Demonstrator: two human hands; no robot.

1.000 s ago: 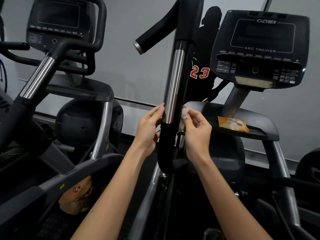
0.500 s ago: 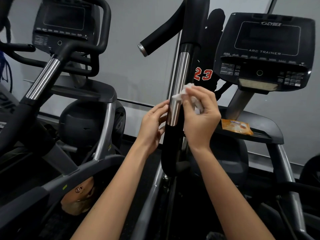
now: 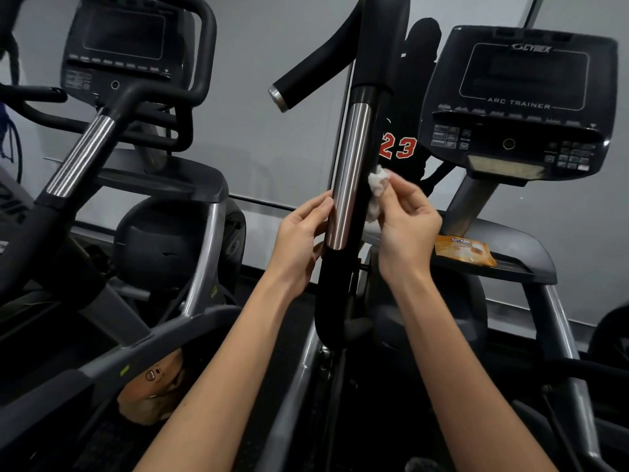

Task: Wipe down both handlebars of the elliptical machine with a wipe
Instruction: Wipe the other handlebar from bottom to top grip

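One wipe pinched in right hand beside handlebar; left hand touches it, uncurled.

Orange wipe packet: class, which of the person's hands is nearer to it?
Right. The right hand, pinching the white wipe, is just left of the packet; the left hand touches the handlebar, farther left.

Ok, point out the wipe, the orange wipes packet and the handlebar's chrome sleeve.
wipe [image 3: 377, 183], head view, on its crumpled white top.
orange wipes packet [image 3: 464, 251], head view, middle of its front face.
chrome sleeve [image 3: 350, 172], head view, midway up its shiny surface.
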